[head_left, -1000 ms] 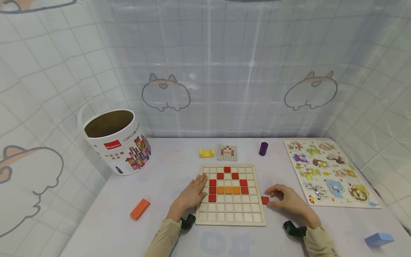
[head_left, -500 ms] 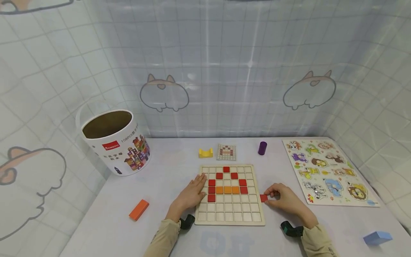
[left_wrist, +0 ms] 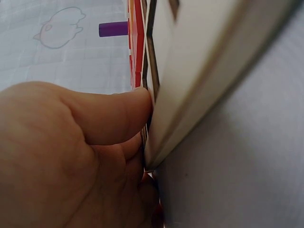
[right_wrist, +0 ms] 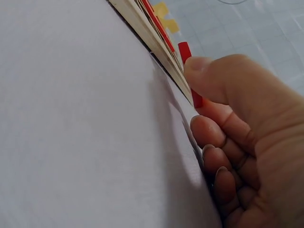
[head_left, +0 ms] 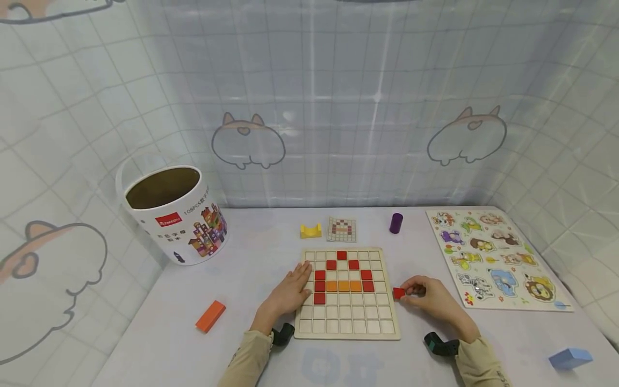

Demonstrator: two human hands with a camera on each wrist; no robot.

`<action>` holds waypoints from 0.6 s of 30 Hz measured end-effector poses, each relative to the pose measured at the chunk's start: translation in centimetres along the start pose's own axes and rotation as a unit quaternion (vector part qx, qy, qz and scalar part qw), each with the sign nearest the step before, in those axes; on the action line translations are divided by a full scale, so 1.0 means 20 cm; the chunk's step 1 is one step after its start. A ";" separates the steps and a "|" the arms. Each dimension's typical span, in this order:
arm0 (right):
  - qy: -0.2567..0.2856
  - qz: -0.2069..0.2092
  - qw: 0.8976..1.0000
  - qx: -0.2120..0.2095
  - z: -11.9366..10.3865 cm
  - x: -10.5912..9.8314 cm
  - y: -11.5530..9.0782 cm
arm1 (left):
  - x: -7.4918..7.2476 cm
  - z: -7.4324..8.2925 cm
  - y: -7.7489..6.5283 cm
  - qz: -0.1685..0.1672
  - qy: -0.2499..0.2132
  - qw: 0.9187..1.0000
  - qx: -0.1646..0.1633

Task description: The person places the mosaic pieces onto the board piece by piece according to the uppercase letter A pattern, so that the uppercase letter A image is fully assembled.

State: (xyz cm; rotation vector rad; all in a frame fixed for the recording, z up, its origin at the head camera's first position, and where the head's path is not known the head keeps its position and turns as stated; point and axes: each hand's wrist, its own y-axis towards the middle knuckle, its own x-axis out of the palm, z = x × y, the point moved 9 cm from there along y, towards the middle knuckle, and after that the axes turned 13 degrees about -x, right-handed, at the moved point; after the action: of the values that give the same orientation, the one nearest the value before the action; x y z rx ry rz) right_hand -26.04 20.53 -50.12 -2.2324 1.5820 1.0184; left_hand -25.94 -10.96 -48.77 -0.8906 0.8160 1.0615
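Observation:
A light wooden grid board (head_left: pixel 345 325) lies in the middle of the table, with red square tiles (head_left: pixel 319 298) set in an arch shape and a row of orange tiles (head_left: pixel 344 286) across it. My left hand (head_left: pixel 289 291) rests along the board's left side, fingers fairly straight over the edge; in the left wrist view the thumb (left_wrist: pixel 118 114) touches the rim. My right hand (head_left: pixel 430 298) pinches a loose red tile (right_wrist: pixel 184 50) between thumb and fingers. That tile is tilted up close beside the board's right edge.
Behind the board are a pattern card (head_left: pixel 342 229), a yellow notched block (head_left: pixel 311 231) and a purple cylinder (head_left: pixel 396 223). An animal puzzle (head_left: pixel 498 263) lies right, near a blue block (head_left: pixel 570 358). At left stand a bucket (head_left: pixel 181 226) and an orange block (head_left: pixel 210 316).
My right hand has closed its fingers on the red tile beside the board, and the tile has been tilted up and shifted slightly away from me. The left hand stays in place.

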 end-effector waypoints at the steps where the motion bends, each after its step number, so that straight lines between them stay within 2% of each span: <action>1: 0.002 0.001 1.000 0.001 0.00 0.00 0.00 | 0.00 0.00 0.00 0.000 0.002 1.000 -0.001; 12: 0.029 0.017 0.999 0.015 0.01 -0.03 0.05 | 0.01 -0.03 0.02 0.006 0.007 1.000 -0.003; 18: 0.034 0.022 0.999 0.028 0.02 -0.05 0.10 | 0.01 -0.01 0.02 0.000 0.001 1.000 0.002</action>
State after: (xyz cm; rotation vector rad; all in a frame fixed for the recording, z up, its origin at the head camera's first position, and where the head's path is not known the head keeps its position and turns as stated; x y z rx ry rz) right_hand -28.12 20.73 -49.47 -2.2253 1.6739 0.9072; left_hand -26.27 -11.05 -49.12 -0.8878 0.8211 1.0589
